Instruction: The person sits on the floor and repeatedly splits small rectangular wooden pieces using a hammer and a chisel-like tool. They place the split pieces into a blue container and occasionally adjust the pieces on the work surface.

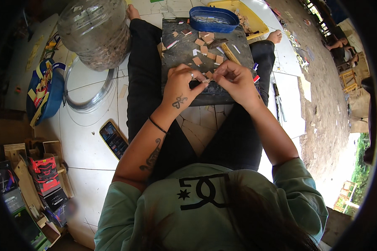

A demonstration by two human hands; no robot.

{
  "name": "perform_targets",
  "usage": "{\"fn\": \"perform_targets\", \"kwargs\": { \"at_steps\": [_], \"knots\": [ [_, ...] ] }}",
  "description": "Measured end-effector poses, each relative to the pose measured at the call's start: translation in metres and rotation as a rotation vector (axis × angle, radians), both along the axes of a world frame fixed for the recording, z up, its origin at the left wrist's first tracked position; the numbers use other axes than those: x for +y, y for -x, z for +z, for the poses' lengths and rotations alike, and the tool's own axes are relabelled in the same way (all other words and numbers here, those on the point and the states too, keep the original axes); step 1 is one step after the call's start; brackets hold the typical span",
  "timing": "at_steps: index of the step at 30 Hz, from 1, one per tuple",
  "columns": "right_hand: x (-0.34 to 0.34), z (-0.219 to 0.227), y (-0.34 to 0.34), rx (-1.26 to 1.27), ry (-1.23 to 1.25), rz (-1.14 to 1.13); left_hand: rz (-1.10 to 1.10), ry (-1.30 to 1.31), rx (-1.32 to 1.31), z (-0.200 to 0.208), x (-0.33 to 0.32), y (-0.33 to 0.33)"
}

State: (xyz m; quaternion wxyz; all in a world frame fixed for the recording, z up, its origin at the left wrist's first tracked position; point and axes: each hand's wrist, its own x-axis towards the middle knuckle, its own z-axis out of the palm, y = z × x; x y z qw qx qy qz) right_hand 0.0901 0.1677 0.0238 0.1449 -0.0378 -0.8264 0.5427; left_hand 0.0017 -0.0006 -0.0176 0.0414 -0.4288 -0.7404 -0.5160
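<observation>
My left hand [183, 85] and my right hand [238, 83] meet over the near part of a dark low worktop [176, 56] between my legs. Both are pinched closed, fingertips almost touching, around a small tan piece [208, 76]; its exact shape is partly hidden by my fingers. Beyond them lie several small tan squares [204, 49], loose on the dark surface. A hammer with a yellowish wooden handle [231, 54] rests just past my right hand, its dark head [218, 43] pointing away to the left.
At the worktop's far edge is a blue oval tub [213, 28] with thin pale bits inside, beside a yellow tray [262, 29] of tan pieces. To the left are a large clear plastic container [94, 37], coiled wire [88, 106], a blue basin [56, 94] and a phone [114, 140].
</observation>
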Motion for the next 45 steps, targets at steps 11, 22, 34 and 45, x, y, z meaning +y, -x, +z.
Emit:
{"fn": "perform_targets", "kwargs": {
  "at_steps": [11, 22, 34, 45],
  "knots": [
    [-0.004, 0.008, 0.001, 0.079, -0.175, 0.060, 0.017, 0.005, 0.014, 0.003, -0.001, -0.002],
    [-0.011, 0.023, 0.001, 0.112, -0.404, 0.137, 0.008, 0.048, 0.035, 0.002, -0.003, -0.001],
    [0.002, 0.014, 0.004, -0.083, -0.149, 0.075, 0.032, 0.018, 0.055, 0.001, -0.002, -0.002],
    [-0.003, 0.016, 0.003, 0.010, -0.321, 0.113, 0.007, 0.042, 0.025, 0.002, -0.002, -0.001]
  ]
}}
